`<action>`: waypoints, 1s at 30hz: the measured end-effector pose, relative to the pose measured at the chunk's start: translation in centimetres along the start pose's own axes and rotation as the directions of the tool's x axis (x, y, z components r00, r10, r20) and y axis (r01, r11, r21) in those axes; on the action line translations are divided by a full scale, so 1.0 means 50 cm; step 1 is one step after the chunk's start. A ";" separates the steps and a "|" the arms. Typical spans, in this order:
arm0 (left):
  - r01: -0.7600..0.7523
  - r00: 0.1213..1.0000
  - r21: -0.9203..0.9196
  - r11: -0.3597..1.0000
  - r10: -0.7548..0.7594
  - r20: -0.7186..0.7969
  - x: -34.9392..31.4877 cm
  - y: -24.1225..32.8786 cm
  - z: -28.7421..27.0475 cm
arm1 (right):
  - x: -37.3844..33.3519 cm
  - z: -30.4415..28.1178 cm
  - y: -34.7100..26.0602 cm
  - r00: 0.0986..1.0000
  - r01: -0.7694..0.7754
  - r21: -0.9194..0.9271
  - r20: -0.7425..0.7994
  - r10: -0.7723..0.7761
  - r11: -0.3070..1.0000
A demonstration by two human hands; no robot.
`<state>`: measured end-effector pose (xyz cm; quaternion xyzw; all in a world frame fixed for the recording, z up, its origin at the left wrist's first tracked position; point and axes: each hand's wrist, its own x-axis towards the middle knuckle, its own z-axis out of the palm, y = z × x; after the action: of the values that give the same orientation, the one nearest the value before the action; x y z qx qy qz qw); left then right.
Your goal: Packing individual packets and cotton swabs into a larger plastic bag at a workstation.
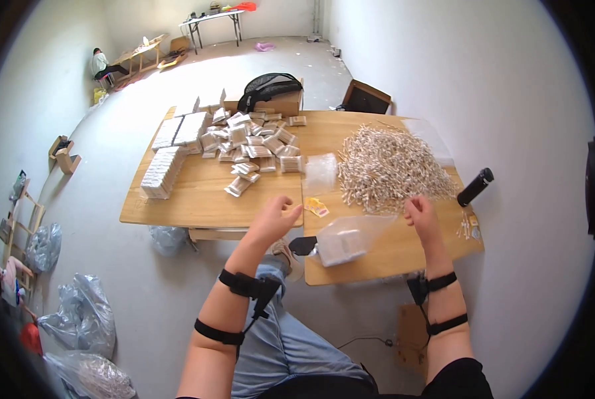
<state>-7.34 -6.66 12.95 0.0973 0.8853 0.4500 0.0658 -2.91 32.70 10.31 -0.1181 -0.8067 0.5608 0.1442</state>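
Above the middle of the tables, my left hand (277, 217) has its fingers loosely bent and its thumb apart, with nothing visible in it. My right hand (422, 217) is closed at the near edge of a large heap of cotton swabs (394, 166); what its fingers hold, if anything, is hidden. Between my hands, by the near table edge, lies a clear plastic bag (364, 231) over a whitish block-shaped thing, its far corner reaching close to my right hand. A small yellow packet (316, 207) and a stack of clear plastic bags (321, 173) lie near my left hand.
Many small packs of swabs (241, 136) are piled on the left table (204, 193), beside stacked white packs (162, 173). A black bottle (475, 187) stands at the right edge. Filled plastic bags (81, 316) lie on the floor to the left. A person (103, 64) sits far off.
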 end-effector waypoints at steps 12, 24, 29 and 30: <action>0.193 0.968 0.468 0.862 -0.090 -0.234 0.276 -0.409 -0.076 | -0.120 0.124 0.298 0.934 0.287 -0.804 0.114 -0.340 0.520; -0.064 0.958 0.476 0.877 0.188 -0.218 0.293 -0.457 0.042 | -0.114 0.133 0.290 0.951 0.233 -0.820 0.078 -0.300 0.524; -0.094 0.978 0.501 0.860 0.175 -0.117 0.278 -0.395 0.050 | -0.114 0.130 0.281 0.953 0.220 -0.808 0.057 -0.298 0.547; -0.106 0.976 0.500 0.860 0.187 -0.115 0.280 -0.374 0.051 | -0.115 0.124 0.284 0.954 0.220 -0.808 0.062 -0.292 0.546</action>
<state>-22.55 -12.20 -4.08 0.1416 0.9627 0.2206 -0.0664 0.60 30.13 -5.65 -0.0739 -0.9744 0.1012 0.1869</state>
